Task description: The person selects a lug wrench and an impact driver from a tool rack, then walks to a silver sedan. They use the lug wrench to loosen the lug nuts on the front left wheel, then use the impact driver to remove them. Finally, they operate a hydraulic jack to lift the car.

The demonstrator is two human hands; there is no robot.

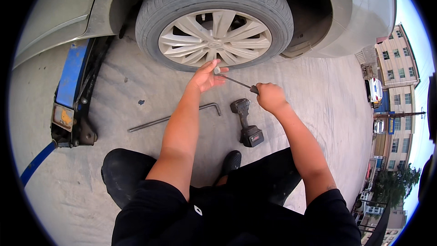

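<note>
My right hand (pixel 271 97) is wrapped round the dark handle of a screwdriver (pixel 237 82). Its thin metal shaft points left toward my left hand (pixel 205 78). Between the left thumb and fingers sits a small pale grey cap-like piece (pixel 217 70), too small to make out fully. The screwdriver's tip is at or near this piece; I cannot tell whether they touch. Just beyond both hands stands a car wheel (pixel 214 23) with a dusty tyre and a silver multi-spoke rim.
An L-shaped metal bar (pixel 168 117) and a black cordless impact driver (pixel 246 124) lie on the concrete ground (pixel 116 105) before me. At left, a blue floor jack (pixel 73 75) reaches under the car body (pixel 59 9). Buildings (pixel 398 59) and parked vehicles stand far right.
</note>
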